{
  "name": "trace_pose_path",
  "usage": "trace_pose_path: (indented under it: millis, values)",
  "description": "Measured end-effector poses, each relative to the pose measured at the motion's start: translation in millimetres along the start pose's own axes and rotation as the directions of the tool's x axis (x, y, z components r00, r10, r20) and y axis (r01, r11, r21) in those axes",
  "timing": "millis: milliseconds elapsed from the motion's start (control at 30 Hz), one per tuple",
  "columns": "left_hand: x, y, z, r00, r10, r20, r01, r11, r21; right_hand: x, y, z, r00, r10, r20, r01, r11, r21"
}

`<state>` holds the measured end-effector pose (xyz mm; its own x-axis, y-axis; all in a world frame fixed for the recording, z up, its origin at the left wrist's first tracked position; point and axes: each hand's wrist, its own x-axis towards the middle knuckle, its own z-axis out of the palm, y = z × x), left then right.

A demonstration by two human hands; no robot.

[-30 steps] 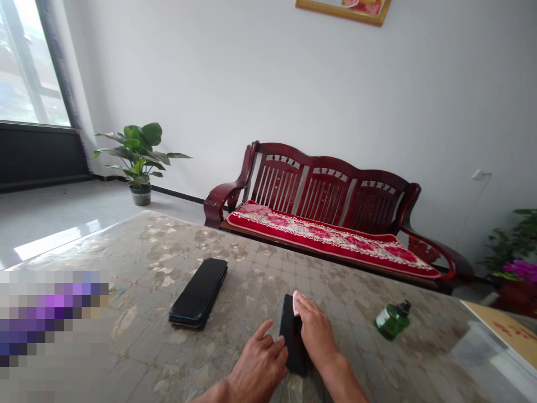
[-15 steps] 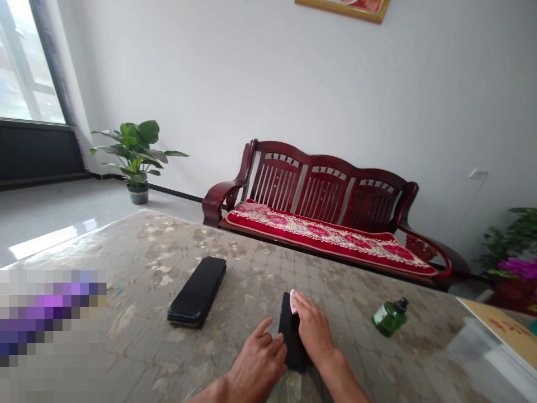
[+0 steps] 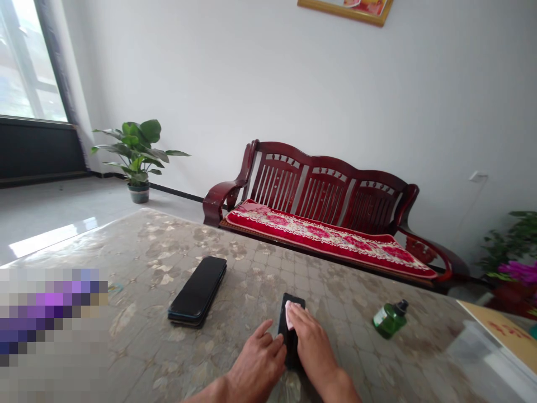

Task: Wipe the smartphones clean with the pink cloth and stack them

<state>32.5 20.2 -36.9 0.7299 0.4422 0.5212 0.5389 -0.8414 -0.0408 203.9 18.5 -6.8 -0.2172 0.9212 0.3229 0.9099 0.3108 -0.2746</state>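
Note:
A slim black phone (image 3: 284,320) lies lengthwise on the table in front of me, partly hidden under my hands. With its fingers bent against the phone's left edge, my left hand (image 3: 260,358) steadies it, one finger lifted and stretched out. Under its fingertips my right hand (image 3: 311,340) pinches a small pale pink cloth (image 3: 289,314), pressed onto the upper part of the phone's face. Further left lies another black phone (image 3: 198,291), which seems to rest on a case or a second flat layer.
A green bottle with a black top (image 3: 390,320) stands to the right. A yellowish box (image 3: 499,324) sits at the table's right edge. Beyond the patterned table (image 3: 247,274) are a red wooden bench (image 3: 327,193) and a potted plant (image 3: 138,193). The left edge holds a blurred patch.
My right hand has slid the pink cloth toward me and a little left, baring the phone's far end. The left hand stays almost still at the phone's edge.

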Motion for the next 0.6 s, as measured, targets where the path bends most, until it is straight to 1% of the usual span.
trace_pose_path:
  millis: [67,133,200,267,367,433,500,600]
  values:
    - [0,0,-0.7,1.0,-0.003,0.031,0.003,1.0,-0.006,17,1,2,0.999,0.043,0.001,-0.043,0.999,0.006]
    - [0,0,-2.0,0.998,-0.01,0.062,0.011,1.0,-0.017,26,0,5,0.998,0.064,-0.01,-0.064,0.998,0.018]
    - [0,-1,-3.7,0.997,-0.019,0.074,0.021,0.999,-0.024,22,-1,6,0.997,0.068,-0.028,-0.068,0.997,0.021]
    - [0,-1,-5.0,0.998,-0.02,0.065,0.022,0.999,-0.024,9,-3,5,0.998,0.05,-0.028,-0.05,0.999,0.014]
    - [1,0,-4.4,0.999,-0.008,0.047,0.009,1.0,-0.018,-17,-5,2,1.0,-0.011,-0.009,0.011,1.0,0.017]
    - [1,0,-2.9,0.999,0.004,0.038,-0.003,1.0,-0.021,-26,-5,0,0.999,-0.052,-0.004,0.052,0.998,0.026]
    - [2,-1,-2.2,0.999,0.004,0.034,-0.003,1.0,-0.025,-24,-5,-1,0.998,-0.06,0.011,0.059,0.998,0.024]
    - [3,-1,-4.4,0.998,-0.006,0.057,0.007,1.0,-0.023,-3,-5,-1,1.0,-0.008,0.027,0.008,1.0,0.005]
